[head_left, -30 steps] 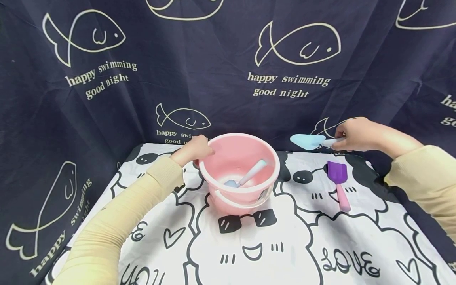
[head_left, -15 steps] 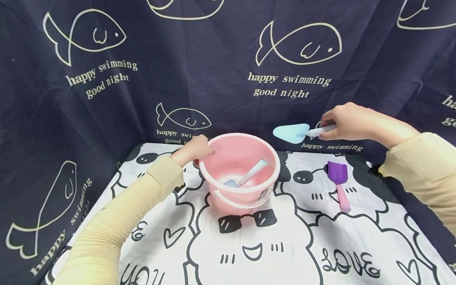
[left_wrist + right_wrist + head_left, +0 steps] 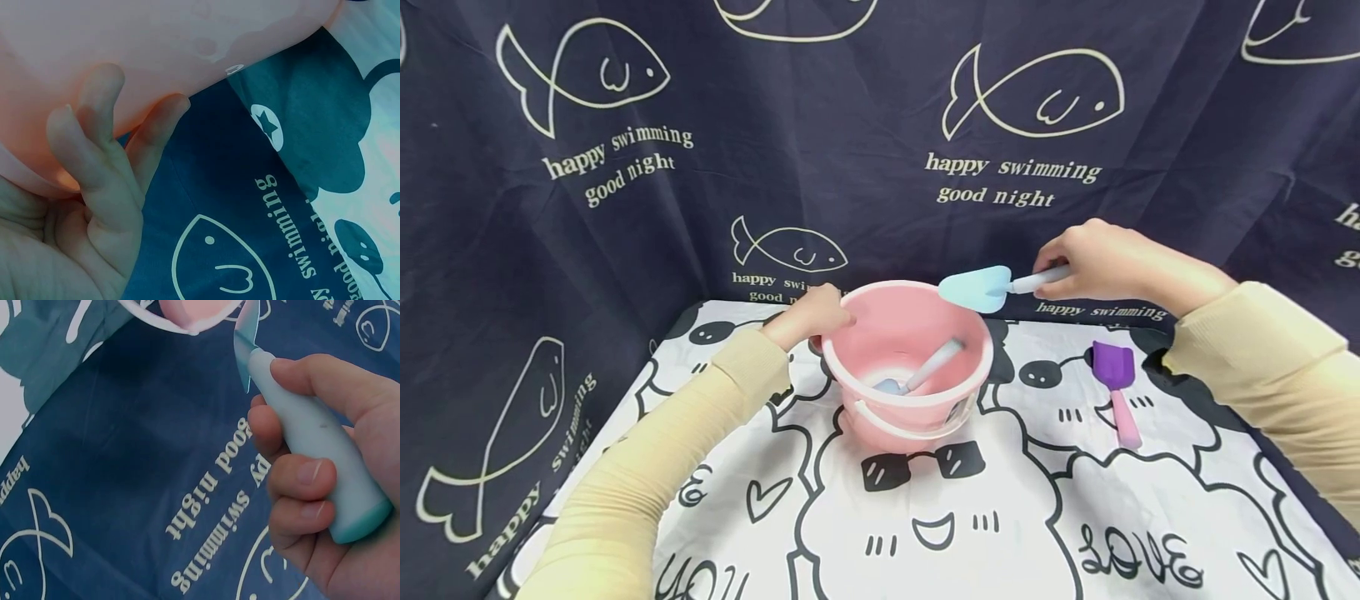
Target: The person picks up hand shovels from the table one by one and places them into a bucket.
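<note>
A pink bucket [image 3: 876, 325] stands on the table in the head view. My left hand [image 3: 816, 315] grips its left rim, and in the left wrist view the fingers [image 3: 103, 97] lie against the outer wall. My right hand [image 3: 1093, 260] holds a light blue toy trowel [image 3: 977, 289] by its pale handle [image 3: 319, 434]. The trowel's blade overlaps the bucket's back right rim in the head view. Inside the bucket lies another tool with a pale handle [image 3: 934, 367] and a bluish head, leaning toward the right wall. On the right, a toy shovel [image 3: 1114, 367] with purple blade and pink handle lies flat.
A white cloth [image 3: 940, 525] printed with cartoon sheep covers the table. Dark blue curtains [image 3: 880, 125] with fish drawings hang behind and at the sides. The bucket's white handle [image 3: 910, 432] hangs down at its front.
My right hand has carried the light blue trowel leftward, rising at first, until its blade reached the bucket's rim. The left hand keeps its grip on the bucket.
</note>
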The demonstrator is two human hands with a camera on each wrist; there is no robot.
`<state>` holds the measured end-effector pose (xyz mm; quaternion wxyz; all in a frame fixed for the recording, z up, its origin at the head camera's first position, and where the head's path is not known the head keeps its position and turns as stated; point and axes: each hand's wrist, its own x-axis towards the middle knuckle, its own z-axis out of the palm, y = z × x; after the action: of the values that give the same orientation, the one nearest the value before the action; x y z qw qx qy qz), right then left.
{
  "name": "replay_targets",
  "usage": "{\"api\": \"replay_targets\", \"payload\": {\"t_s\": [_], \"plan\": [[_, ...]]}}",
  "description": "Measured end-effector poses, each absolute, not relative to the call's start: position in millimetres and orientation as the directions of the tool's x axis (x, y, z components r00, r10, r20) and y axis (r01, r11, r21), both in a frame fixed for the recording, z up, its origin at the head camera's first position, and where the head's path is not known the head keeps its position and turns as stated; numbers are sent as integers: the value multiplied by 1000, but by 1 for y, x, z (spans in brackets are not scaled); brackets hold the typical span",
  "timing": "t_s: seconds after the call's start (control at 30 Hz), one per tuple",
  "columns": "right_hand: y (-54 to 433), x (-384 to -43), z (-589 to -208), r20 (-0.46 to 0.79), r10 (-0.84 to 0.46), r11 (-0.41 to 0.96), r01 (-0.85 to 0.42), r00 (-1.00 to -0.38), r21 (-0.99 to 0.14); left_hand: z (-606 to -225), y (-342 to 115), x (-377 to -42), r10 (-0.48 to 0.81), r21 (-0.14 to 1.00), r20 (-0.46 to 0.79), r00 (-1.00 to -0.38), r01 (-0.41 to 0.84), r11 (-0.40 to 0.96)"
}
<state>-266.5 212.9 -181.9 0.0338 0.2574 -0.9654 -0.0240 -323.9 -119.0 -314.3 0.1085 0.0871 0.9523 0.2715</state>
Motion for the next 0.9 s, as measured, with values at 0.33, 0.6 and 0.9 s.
{"api": "replay_targets", "payload": {"t_s": [0.33,0.6,0.9], "plan": [[185,-272,-202,12,-535,843,-533,-845,75,-315,-119,-325,225,537,-154,-962,109,836],[165,-276,-219,-55,-574,816,-576,-817,38,-317,-119,-325,226,529,-141,-964,119,840],[149,-281,-239,-93,-619,782,-623,-780,18,-316,-119,-324,234,525,-139,-962,129,841]]}}
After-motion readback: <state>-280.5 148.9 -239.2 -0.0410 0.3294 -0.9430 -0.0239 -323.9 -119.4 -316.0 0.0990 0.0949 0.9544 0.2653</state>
